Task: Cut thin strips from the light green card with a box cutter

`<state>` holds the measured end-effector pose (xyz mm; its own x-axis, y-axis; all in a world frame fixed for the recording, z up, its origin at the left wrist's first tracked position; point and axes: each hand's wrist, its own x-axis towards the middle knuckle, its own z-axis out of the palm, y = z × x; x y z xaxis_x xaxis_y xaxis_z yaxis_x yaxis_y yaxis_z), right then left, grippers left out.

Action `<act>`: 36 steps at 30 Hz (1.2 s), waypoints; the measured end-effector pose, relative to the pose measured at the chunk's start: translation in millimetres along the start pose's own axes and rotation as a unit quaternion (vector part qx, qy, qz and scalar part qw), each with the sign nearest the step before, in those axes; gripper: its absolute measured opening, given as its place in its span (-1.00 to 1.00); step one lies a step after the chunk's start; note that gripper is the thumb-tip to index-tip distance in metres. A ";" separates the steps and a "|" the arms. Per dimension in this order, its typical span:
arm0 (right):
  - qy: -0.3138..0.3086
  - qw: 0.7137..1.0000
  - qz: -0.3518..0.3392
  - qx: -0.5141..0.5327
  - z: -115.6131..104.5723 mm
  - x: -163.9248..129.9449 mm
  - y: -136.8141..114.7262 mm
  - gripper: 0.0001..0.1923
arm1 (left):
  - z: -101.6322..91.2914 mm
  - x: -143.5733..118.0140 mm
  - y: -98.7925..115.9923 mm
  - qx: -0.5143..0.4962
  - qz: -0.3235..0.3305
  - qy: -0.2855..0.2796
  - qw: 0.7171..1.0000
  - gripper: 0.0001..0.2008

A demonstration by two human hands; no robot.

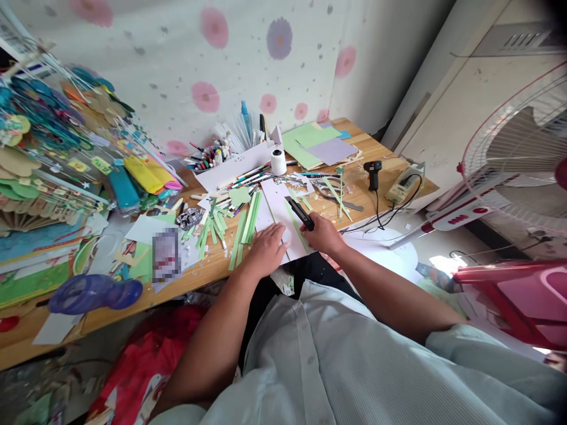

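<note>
Many narrow green paper strips already lie cut, left of the white sheet. The left hand presses flat, fingers together, on that sheet; the right hand grips a black utility knife over an uncut green piece.

- This is a craft corner in a home, where paper things get made.
- A long wooden table is covered with cut green paper strips and small paper scraps.
- A white box full of coloured pens and markers stands at the back of it.
- Flat sheets of green and purple paper lie in a pile.
- A black glue gun rests near the edge.
- A wire rack packed with finished paper fans and decorations stands at one side.
- A flowered cloth hangs on the wall, and a white and red standing fan is close by, like in a house.
</note>
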<state>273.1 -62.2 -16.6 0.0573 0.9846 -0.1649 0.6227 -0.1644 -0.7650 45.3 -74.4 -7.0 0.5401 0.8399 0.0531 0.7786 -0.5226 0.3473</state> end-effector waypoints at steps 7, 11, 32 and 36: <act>-0.003 1.000 0.002 0.003 -1.7 -2.1 -2.3 -0.87 | -3.4 2.3 -4.6 -0.007 -0.005 0.009 1.000 -0.47; -0.007 1.000 -0.001 0.014 -0.2 -1.3 -1.4 -0.85 | 0.9 -3.1 8.9 0.015 -0.008 0.022 1.000 -0.31; 0.017 1.000 -0.022 -0.006 1.6 1.3 -0.7 -0.90 | 12.2 -5.7 22.6 0.042 -0.015 0.059 0.997 -0.13; 0.017 1.000 -0.022 -0.006 0.9 0.6 -2.6 -0.91 | 11.1 -4.3 22.1 0.044 -0.005 0.066 0.997 -0.15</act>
<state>270.8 -61.3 -15.2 0.0552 0.9924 -0.1100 0.6341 -0.1200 -0.7639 63.8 -91.2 -10.0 0.4897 0.8542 0.1745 0.8122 -0.5198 0.2648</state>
